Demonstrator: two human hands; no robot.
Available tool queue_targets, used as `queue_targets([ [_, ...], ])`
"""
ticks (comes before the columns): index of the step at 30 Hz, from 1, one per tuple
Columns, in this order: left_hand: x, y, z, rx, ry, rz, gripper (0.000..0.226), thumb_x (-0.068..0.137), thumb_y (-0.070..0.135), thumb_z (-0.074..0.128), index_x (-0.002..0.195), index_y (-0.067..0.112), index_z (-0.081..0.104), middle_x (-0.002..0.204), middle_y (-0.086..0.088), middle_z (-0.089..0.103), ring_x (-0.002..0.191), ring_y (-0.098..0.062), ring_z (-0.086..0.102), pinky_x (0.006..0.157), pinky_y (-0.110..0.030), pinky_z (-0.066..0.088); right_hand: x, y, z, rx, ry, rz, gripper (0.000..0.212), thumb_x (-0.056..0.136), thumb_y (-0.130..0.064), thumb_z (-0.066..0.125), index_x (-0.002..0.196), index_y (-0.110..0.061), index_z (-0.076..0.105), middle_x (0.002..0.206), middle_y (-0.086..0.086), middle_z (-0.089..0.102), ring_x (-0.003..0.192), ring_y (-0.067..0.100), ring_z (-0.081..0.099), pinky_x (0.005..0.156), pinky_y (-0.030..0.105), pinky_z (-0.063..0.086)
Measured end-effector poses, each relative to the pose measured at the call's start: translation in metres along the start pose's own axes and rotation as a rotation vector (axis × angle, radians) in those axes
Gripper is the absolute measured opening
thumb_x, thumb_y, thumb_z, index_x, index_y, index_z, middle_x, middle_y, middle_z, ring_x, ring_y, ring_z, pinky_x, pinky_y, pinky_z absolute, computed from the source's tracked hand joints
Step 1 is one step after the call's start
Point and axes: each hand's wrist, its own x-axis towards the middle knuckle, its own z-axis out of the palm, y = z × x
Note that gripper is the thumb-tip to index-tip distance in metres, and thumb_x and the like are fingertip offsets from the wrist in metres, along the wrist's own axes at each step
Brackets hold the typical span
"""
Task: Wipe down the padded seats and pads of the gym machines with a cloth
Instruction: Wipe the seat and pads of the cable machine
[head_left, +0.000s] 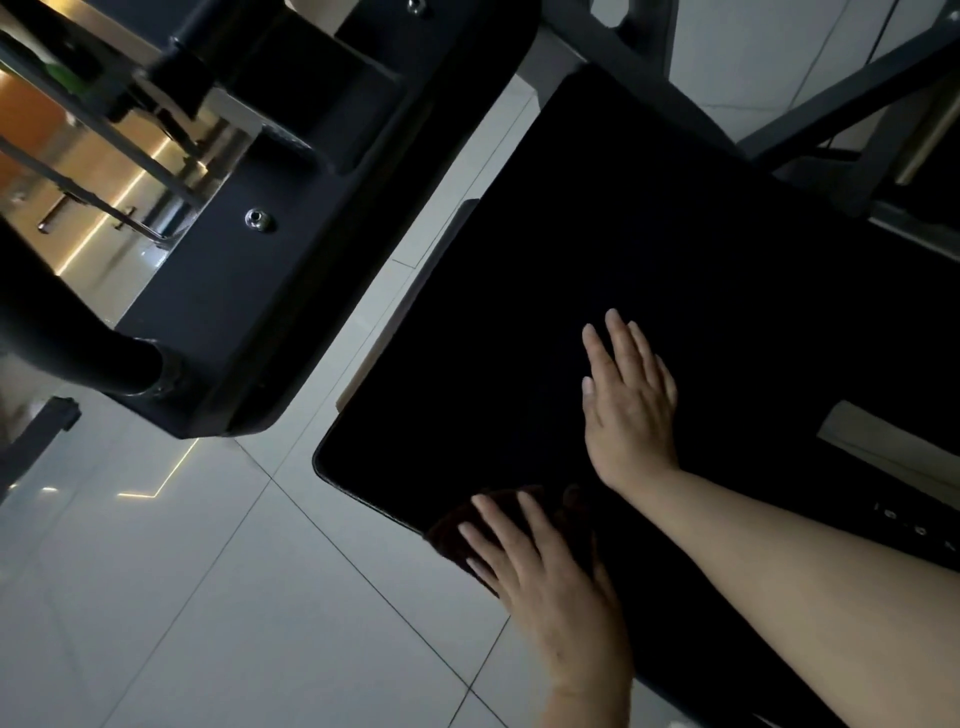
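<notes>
Two hands: our left hand (540, 566) flat on cloth (566, 512), right hand (626, 400) flat on pad (519, 322)
Unwiped pad: runs toward upper right, nearer our left

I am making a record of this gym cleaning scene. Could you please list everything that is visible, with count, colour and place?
pad: one, black, large and flat, from centre to right of the view
cloth: one, dark brownish, on the pad's near edge, under the left hand
machine frame: one, dark grey with bolts, upper left beside the pad
bars: several, dark grey, upper right behind the pad
tube: one, black, rounded, far left
floor: white glossy tiles, lower left and between pad and frame
left hand: one, fingers straight, pressing the cloth
right hand: one, flat on the pad, holding nothing
</notes>
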Motion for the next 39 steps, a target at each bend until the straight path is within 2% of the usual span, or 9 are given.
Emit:
queue_targets([
  [4, 0.037, -0.043, -0.016, 0.088, -0.032, 0.196, 0.061, 0.087, 0.045, 0.038, 0.13, 0.004, 0.05, 0.146, -0.029, 0.032, 0.133, -0.049, 0.027, 0.111, -0.054, 0.021, 0.001, 0.004, -0.01, 0.082, -0.093, -0.041, 0.051, 0.1, -0.024, 0.026, 0.151, -0.017, 0.023, 0.16, 0.0, 0.005, 0.147, 0.016, 0.002, 0.115, 0.033, 0.001],
  [12, 0.119, -0.069, -0.046, -0.068, 0.093, -0.291, 0.056, 0.095, 0.036, 0.049, 0.138, 0.001, 0.044, 0.154, -0.021, 0.023, 0.143, -0.041, 0.013, 0.118, -0.05, 0.011, 0.003, 0.007, -0.015, 0.199, -0.171, -0.024, 0.074, 0.083, -0.05, 0.0, 0.152, -0.024, 0.014, 0.152, -0.016, -0.014, 0.139, -0.002, -0.015, 0.11, 0.021, -0.013],
  [17, 0.04, -0.03, -0.021, 0.027, -0.094, 0.005, 0.062, 0.083, 0.043, 0.041, 0.129, 0.002, 0.05, 0.145, -0.028, 0.034, 0.13, -0.053, 0.031, 0.104, -0.063, 0.026, 0.004, 0.003, -0.025, 0.394, -0.198, 0.059, 0.054, 0.099, -0.038, 0.023, 0.15, -0.021, 0.023, 0.159, -0.01, 0.004, 0.137, -0.006, -0.005, 0.112, 0.02, -0.004],
  [21, 0.014, -0.034, -0.026, -0.011, -0.18, 0.232, 0.068, 0.096, 0.058, 0.022, 0.147, 0.013, 0.022, 0.157, -0.016, 0.014, 0.144, -0.035, 0.006, 0.116, -0.043, 0.002, -0.046, 0.003, -0.043, 0.766, 0.117, 0.177, 0.034, 0.102, -0.028, 0.035, 0.135, -0.027, 0.044, 0.147, -0.008, 0.039, 0.134, -0.004, 0.032, 0.107, 0.01, 0.025],
  [24, 0.027, -0.045, -0.056, -0.399, -0.219, 0.307, 0.061, 0.095, 0.064, 0.01, 0.15, 0.04, 0.0, 0.158, 0.011, 0.011, 0.147, -0.012, 0.005, 0.117, -0.03, 0.005, -0.121, -0.016, -0.024, 0.55, 0.227, -0.041, 0.034, 0.101, -0.031, 0.032, 0.126, -0.025, 0.055, 0.137, -0.007, 0.05, 0.131, 0.009, 0.042, 0.109, 0.028, 0.033],
  [27, 0.057, -0.053, -0.089, -0.635, -0.097, 0.176, 0.054, 0.095, 0.055, 0.022, 0.147, 0.041, 0.022, 0.145, 0.011, 0.044, 0.13, -0.004, 0.042, 0.099, -0.008, 0.032, -0.15, -0.058, 0.018, 0.083, 0.004, -0.322, 0.051, 0.095, -0.037, 0.04, 0.143, -0.021, 0.042, 0.153, -0.001, 0.033, 0.144, 0.021, 0.022, 0.115, 0.042, 0.016],
  [30, 0.117, -0.057, -0.1, -0.482, -0.071, 0.283, 0.056, 0.094, 0.042, 0.025, 0.143, 0.019, 0.041, 0.141, 0.005, 0.048, 0.132, -0.008, 0.039, 0.108, -0.012, 0.024, -0.122, -0.097, 0.034, -0.163, -0.064, -0.196, 0.064, 0.09, -0.05, 0.046, 0.145, -0.017, 0.038, 0.154, 0.007, 0.033, 0.142, 0.029, 0.024, 0.113, 0.051, 0.013],
  [34, 0.167, -0.054, -0.073, -0.047, -0.315, 0.464, 0.073, 0.087, 0.055, 0.002, 0.151, 0.023, 0.019, 0.16, 0.007, 0.009, 0.146, -0.011, -0.004, 0.118, -0.038, -0.006, -0.117, -0.089, 0.037, -0.193, -0.029, -0.183, 0.065, 0.085, -0.055, 0.057, 0.139, -0.021, 0.046, 0.149, 0.006, 0.038, 0.138, 0.031, 0.032, 0.113, 0.052, 0.023],
  [39, 0.169, -0.063, -0.053, 0.229, -0.181, 0.579, 0.076, 0.087, 0.058, -0.005, 0.152, 0.023, 0.013, 0.16, 0.006, 0.001, 0.147, -0.015, -0.004, 0.117, -0.04, -0.003, -0.156, -0.037, 0.038, -0.193, 0.131, -0.285, 0.05, 0.084, -0.021, 0.071, 0.13, -0.023, 0.052, 0.144, 0.002, 0.047, 0.132, 0.027, 0.043, 0.108, 0.047, 0.037],
])
